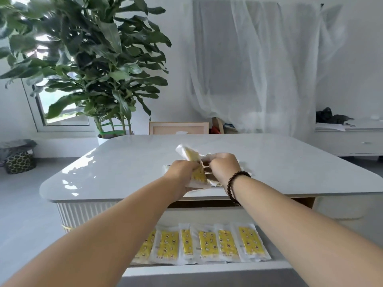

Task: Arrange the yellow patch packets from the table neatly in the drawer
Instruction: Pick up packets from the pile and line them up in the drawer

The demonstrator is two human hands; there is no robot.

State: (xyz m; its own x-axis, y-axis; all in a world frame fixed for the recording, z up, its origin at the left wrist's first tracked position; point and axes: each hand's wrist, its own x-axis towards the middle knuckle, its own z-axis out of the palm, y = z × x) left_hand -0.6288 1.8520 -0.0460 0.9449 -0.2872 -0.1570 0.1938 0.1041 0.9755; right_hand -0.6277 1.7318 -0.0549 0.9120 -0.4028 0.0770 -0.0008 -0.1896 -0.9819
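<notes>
Both the left hand (183, 169) and right hand (222, 164) curl around a loose bunch of yellow patch packets (198, 175) near the tabletop's (124, 162) front edge, light, floppy, slippery sachets best pinched by their edges, above the row already in the open drawer (207, 269).

Both arms outstretched, left grip (182, 169) and right grip (224, 164) curled.

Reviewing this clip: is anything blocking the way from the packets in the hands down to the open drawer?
Nothing visible does. Both hands, left and right, grip packets on the table; the drawer is open below, with a row of packets lying in it.
</notes>
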